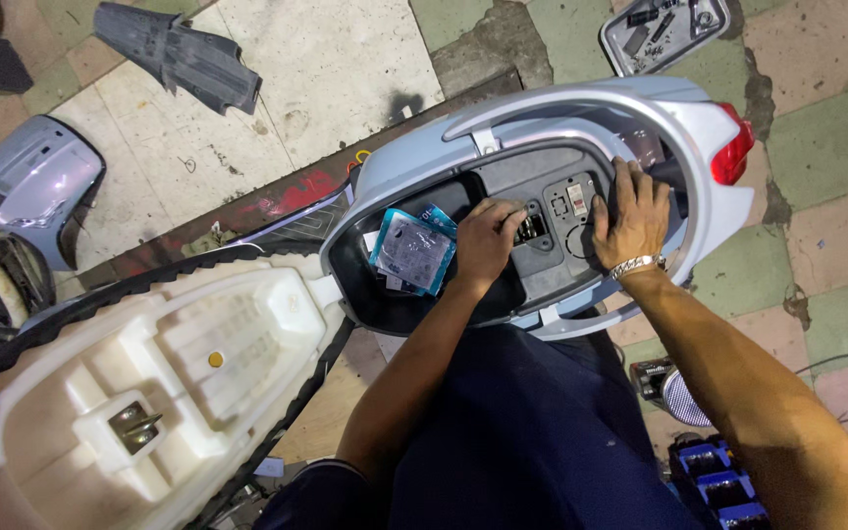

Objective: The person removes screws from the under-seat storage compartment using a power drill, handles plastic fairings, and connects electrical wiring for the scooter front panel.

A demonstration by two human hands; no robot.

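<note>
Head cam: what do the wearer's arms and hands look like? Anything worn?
Both arms are bare from the hands up past the elbows: no gloves, no long sleeves. The right hand has a silver metal link band, a watch or bracelet, at the wrist. The left hand wears nothing visible. A dark sleeve edge shows at the left upper arm.

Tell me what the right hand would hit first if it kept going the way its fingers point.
Probably the rear wall of the scooter's storage bay, just past the right hand; depth is unclear.
</note>
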